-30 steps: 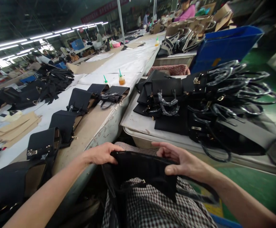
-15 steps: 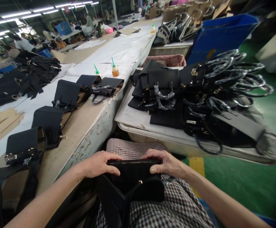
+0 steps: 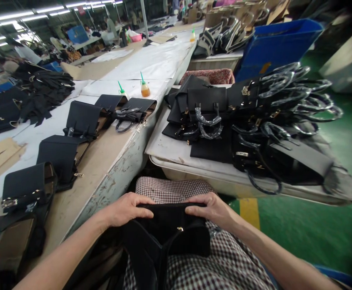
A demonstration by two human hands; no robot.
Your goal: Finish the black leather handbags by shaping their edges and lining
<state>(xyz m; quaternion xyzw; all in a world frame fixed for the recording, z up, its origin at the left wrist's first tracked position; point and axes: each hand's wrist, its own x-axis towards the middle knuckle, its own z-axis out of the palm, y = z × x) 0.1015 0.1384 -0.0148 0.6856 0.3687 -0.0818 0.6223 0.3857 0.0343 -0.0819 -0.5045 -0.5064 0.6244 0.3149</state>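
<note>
A black handbag [image 3: 166, 225] lies on my lap, over a checked cloth [image 3: 176, 189]. My left hand [image 3: 132, 210] pinches the left part of its far edge, thumb on the near face. At the right part of the same edge, my right hand [image 3: 207, 207] grips it the same way, its fingers behind. A small gold fitting shows on the bag's near side. Part of the bag hangs down toward me, and its lower end runs out of view.
Partly made black bags [image 3: 57, 157] stand in a row along the left table. Finished-looking bags with plastic-wrapped handles [image 3: 209, 121] are heaped on the right table. Two glue bottles [image 3: 145, 89] stand farther back. Behind the heap is a blue bin [image 3: 278, 48]. Several people are in the distance.
My right thumb has slid slightly left along the bag's edge. The edge strip has tilted so its lighter inner line no longer shows. The view has shifted a little.
</note>
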